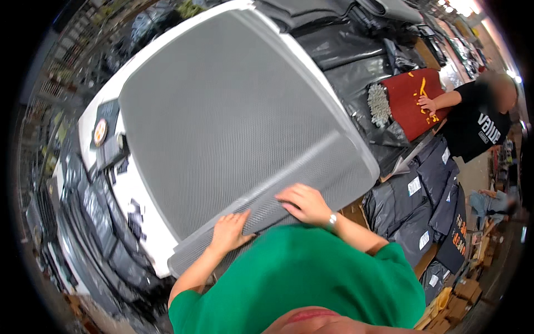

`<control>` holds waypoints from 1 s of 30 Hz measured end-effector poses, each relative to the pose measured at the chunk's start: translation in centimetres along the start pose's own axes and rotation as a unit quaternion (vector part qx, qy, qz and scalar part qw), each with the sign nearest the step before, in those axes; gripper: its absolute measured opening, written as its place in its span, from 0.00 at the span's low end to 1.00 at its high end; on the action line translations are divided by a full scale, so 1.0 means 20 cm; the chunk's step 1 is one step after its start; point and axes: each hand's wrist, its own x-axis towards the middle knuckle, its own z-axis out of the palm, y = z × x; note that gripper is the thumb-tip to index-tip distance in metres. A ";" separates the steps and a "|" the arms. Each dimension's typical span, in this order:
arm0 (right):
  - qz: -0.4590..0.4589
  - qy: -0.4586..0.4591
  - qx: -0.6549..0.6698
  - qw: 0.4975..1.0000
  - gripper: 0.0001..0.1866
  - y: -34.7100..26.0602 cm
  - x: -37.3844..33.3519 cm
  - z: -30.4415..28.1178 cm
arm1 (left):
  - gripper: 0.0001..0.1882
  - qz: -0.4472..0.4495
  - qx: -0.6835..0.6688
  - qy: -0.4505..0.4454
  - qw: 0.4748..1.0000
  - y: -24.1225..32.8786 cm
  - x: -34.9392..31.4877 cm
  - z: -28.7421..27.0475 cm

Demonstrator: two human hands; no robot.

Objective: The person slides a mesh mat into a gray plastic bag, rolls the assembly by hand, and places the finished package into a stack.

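Note:
A large grey mat (233, 128) with a fine ribbed surface and rounded corners lies over a white table. A pale crease crosses it near my body, and the strip on my side shows a coarser mesh-like pattern. My left hand (229, 231) rests on that near strip, its thumb spread away from the fingers. Farther right, my right hand (305, 204) lies on the same strip with its fingers pointing left and its thumb apart. Both hands touch the mat close to its near edge, and a silver bracelet or watch (332, 221) circles my right wrist.
Dark plastic-wrapped packages (400, 203) are stacked to the right, and black bags (105, 222) lie at the left. A tape roll (100, 132) sits on the table's left side. At right, a co-worker (473, 119) in black touches a red-brown mat (409, 100).

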 end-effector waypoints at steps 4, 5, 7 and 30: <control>0.076 -0.250 0.016 0.965 0.15 0.18 -0.03 0.43 | 0.42 -0.011 0.023 0.043 0.999 0.24 -0.22 0.10; 0.069 -0.312 -0.036 0.947 0.17 0.19 0.01 0.53 | 0.41 -0.035 0.040 0.051 0.997 0.25 -0.24 0.10; 0.072 -0.364 -0.105 0.923 0.23 0.16 0.08 0.63 | 0.43 -0.080 0.070 0.099 0.989 0.25 -0.29 0.14; -0.127 -0.178 -0.188 0.957 0.47 -0.15 -0.30 0.56 | 0.13 -0.137 0.075 0.191 0.969 0.14 -0.28 0.26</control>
